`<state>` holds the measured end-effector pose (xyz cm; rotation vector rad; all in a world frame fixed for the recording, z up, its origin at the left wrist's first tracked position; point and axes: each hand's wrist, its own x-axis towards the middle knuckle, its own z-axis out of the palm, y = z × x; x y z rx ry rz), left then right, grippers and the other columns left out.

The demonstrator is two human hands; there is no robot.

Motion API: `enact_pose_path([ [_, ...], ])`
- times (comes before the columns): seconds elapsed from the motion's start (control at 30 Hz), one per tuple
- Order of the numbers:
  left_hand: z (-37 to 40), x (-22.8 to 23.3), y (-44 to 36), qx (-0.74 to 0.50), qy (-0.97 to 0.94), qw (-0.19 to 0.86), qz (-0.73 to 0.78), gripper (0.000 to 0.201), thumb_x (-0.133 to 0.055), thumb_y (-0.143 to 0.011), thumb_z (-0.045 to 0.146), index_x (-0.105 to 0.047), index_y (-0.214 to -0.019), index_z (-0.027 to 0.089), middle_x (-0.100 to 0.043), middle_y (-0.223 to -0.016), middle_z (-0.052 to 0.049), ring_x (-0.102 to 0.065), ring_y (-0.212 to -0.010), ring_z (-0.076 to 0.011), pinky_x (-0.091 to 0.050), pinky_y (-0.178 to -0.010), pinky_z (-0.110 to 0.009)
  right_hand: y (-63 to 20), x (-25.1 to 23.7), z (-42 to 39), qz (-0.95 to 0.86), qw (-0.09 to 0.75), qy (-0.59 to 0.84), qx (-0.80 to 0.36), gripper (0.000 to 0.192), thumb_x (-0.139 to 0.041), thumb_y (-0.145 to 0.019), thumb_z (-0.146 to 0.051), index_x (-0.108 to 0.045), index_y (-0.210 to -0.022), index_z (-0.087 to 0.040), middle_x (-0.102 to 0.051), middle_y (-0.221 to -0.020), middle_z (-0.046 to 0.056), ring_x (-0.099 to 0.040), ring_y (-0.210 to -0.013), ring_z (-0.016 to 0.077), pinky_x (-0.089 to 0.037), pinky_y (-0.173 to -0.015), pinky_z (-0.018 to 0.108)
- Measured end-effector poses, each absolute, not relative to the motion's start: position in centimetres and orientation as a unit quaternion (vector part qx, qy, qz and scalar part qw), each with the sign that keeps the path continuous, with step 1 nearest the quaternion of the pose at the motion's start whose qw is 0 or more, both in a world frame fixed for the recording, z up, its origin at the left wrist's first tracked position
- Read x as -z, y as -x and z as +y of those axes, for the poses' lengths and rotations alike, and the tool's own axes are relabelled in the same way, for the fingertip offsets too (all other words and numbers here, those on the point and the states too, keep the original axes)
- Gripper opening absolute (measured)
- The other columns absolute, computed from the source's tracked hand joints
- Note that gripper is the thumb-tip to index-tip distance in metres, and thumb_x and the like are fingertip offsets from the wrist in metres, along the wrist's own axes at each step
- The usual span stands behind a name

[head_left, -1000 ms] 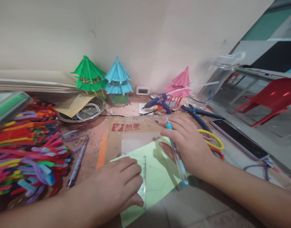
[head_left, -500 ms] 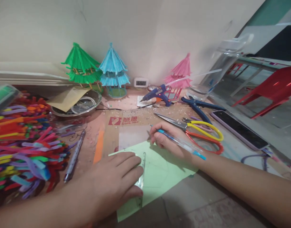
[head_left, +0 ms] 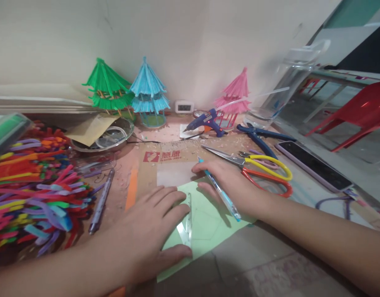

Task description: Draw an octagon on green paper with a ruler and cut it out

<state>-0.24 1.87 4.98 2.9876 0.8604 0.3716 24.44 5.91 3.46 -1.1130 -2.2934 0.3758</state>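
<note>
Ruler (head_left: 186, 222) runs lengthwise under my spread left hand (head_left: 146, 235); right hand (head_left: 231, 183), fingers pinching the pen (head_left: 219, 189), sits just beside.

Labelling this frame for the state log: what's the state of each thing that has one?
left hand: flat, pressing the ruler
ruler: flat on the green paper
green paper: flat on the table
right hand: gripping the pen
pen: held, tip on the paper side
scissors: shut, lying flat
glue gun: resting on the table, red light on
phone: screen dark
clear jug: looks empty
</note>
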Motion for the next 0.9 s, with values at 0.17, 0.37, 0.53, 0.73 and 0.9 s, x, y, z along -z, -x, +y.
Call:
enact_pose_path([
  [0.17, 2.1, -4.7, 0.2, -0.125, -0.953, 0.018, 0.275, 0.053, -0.082, -0.078, 0.047, -0.064, -0.116, 0.014, -0.067, -0.123, -0.019, -0.062, -0.115, -0.0414, -0.055, -0.094, -0.062, -24.4, -3.9, 5.8, -0.888, 0.210, 0.404, -0.063, 0.021, -0.056, -0.095, -0.020, -0.061, -0.115, -0.013, -0.071, -0.107, 0.017, -0.067, -0.100, 0.0337, -0.052, -0.084, 0.047],
  [0.37, 2.0, -4.8, 0.8, -0.127, -0.955, 0.017, 0.266, 0.053, -0.080, -0.080, 0.047, -0.064, -0.118, 0.013, -0.067, -0.124, -0.020, -0.062, -0.117, -0.0418, -0.055, -0.095, -0.062, -24.7, -4.4, 6.2, -0.843, 0.228, 0.455, -0.174, 0.009, -0.056, -0.091, -0.014, -0.055, -0.096, -0.021, -0.070, -0.085, 0.004, -0.064, -0.074, 0.0216, -0.046, -0.068, 0.032],
  [0.53, 2.2, -5.0, 1.0, -0.118, -0.957, 0.021, 0.265, 0.048, -0.076, -0.085, 0.044, -0.064, -0.117, 0.011, -0.066, -0.124, -0.021, -0.063, -0.114, -0.0418, -0.055, -0.094, -0.062, -24.6, -4.2, 5.9, -0.835, 0.267, 0.433, -0.209, 0.011, -0.055, -0.088, -0.012, -0.052, -0.088, -0.023, -0.066, -0.082, 0.001, -0.059, -0.073, 0.0176, -0.043, -0.067, 0.027],
  [0.73, 2.3, -5.0, 1.2, -0.086, -0.951, 0.056, 0.291, 0.060, -0.077, -0.084, 0.047, -0.059, -0.131, 0.016, -0.060, -0.139, -0.019, -0.057, -0.128, -0.0410, -0.053, -0.101, -0.062, -25.2, -3.5, 6.5, -0.849, 0.227, 0.456, -0.137, 0.024, -0.051, -0.080, -0.002, -0.056, -0.092, -0.023, -0.070, -0.088, 0.003, -0.064, -0.079, 0.0202, -0.043, -0.069, 0.028],
  [0.9, 2.6, -5.3, 1.8, -0.033, -0.943, 0.113, 0.312, 0.066, -0.070, -0.088, 0.043, -0.050, -0.146, 0.020, -0.047, -0.156, -0.017, -0.043, -0.144, -0.0410, -0.042, -0.113, -0.065, -25.3, -3.3, 6.6, -0.853, 0.237, 0.449, -0.116, 0.025, -0.049, -0.081, -0.003, -0.058, -0.095, -0.022, -0.073, -0.092, 0.005, -0.067, -0.082, 0.0208, -0.045, -0.072, 0.029],
])
